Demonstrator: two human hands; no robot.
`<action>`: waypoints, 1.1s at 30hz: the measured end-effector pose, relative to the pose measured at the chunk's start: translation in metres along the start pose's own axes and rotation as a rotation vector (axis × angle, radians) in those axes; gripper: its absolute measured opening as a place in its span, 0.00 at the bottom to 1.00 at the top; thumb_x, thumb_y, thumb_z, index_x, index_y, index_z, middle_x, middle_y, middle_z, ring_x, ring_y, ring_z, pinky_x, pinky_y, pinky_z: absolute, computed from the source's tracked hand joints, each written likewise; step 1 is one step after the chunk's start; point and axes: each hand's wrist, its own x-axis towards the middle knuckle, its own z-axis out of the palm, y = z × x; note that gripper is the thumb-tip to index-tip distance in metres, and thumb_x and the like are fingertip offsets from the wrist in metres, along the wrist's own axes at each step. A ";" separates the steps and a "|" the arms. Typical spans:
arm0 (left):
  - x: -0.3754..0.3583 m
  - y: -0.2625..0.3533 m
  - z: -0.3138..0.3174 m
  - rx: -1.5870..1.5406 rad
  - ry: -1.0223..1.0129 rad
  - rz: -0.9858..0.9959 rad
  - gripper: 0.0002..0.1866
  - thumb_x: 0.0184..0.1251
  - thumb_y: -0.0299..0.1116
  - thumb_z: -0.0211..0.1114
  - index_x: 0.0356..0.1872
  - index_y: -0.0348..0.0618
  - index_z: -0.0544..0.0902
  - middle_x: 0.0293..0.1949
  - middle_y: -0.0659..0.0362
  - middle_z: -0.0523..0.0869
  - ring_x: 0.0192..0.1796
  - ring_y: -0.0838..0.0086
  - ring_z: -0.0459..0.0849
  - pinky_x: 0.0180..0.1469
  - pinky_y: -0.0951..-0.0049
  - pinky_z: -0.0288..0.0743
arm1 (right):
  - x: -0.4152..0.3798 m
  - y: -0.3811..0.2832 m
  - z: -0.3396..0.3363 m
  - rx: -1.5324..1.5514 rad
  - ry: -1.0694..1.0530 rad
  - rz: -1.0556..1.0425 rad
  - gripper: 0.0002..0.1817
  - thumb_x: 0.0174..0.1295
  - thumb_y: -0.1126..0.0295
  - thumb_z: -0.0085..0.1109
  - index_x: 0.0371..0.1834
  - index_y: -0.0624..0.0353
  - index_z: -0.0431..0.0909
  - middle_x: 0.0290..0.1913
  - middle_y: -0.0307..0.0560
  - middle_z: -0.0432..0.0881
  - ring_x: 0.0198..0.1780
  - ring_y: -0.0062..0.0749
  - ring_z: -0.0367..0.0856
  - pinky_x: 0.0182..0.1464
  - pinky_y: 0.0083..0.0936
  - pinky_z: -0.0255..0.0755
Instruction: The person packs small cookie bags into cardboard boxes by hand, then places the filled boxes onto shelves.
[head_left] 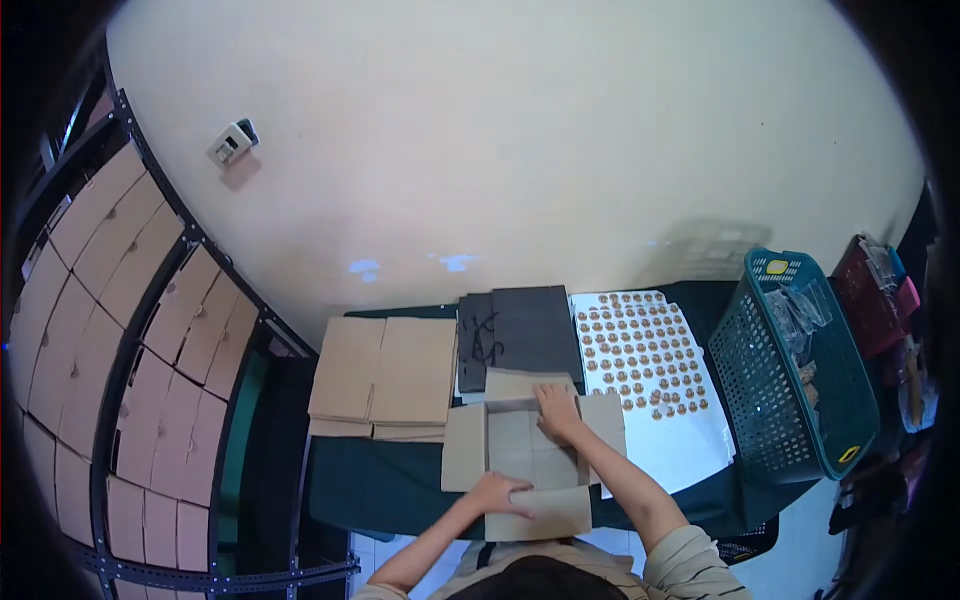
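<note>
An open cardboard box (528, 448) sits at the near edge of the table, its flaps folded outward and its inside bare. My left hand (497, 494) grips the box's near wall at the left corner, thumb apart from the fingers across the near flap (545, 515). At the far right corner, my right hand (556, 412) has its fingers bent over the far wall, by the far flap (512, 382). Behind the box lie black folded sheets or bags (530, 325) with dark cords. Sheets of round brown stickers (640, 350) lie to the right.
Stacked flat cardboard (385, 370) lies left of the box on the dark green tablecloth (370, 485). A green plastic basket (765, 400) holding clear plastic packets stands at the right. On the left, a metal rack (125, 350) is filled with cardboard boxes. A wall socket (232, 145) is above.
</note>
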 end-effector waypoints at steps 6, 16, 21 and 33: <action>0.000 0.005 0.029 0.172 0.098 0.022 0.22 0.51 0.55 0.61 0.43 0.55 0.82 0.26 0.55 0.83 0.35 0.63 0.83 0.44 0.64 0.72 | 0.015 0.006 0.015 -0.019 -0.246 0.064 0.20 0.44 0.66 0.64 0.43 0.56 0.75 0.44 0.46 0.75 0.51 0.40 0.71 0.50 0.40 0.64; 0.001 0.007 0.026 0.181 0.176 -0.045 0.15 0.59 0.50 0.56 0.38 0.54 0.82 0.20 0.57 0.81 0.29 0.65 0.82 0.39 0.67 0.74 | 0.036 0.023 0.028 0.166 -0.472 0.139 0.09 0.49 0.70 0.59 0.32 0.63 0.81 0.35 0.60 0.81 0.38 0.50 0.81 0.41 0.39 0.76; -0.001 0.011 0.023 0.152 0.131 -0.026 0.17 0.56 0.52 0.58 0.39 0.53 0.82 0.23 0.57 0.82 0.32 0.65 0.82 0.41 0.67 0.73 | 0.019 0.011 0.010 0.165 -0.402 0.082 0.19 0.46 0.70 0.61 0.44 0.59 0.77 0.48 0.58 0.76 0.53 0.44 0.74 0.55 0.41 0.63; -0.001 -0.018 0.004 -0.179 0.851 -0.503 0.37 0.50 0.36 0.65 0.61 0.36 0.61 0.59 0.40 0.65 0.63 0.45 0.61 0.64 0.56 0.56 | -0.218 -0.019 -0.007 0.690 0.139 0.741 0.47 0.45 0.59 0.66 0.67 0.61 0.50 0.61 0.66 0.63 0.63 0.53 0.62 0.62 0.40 0.56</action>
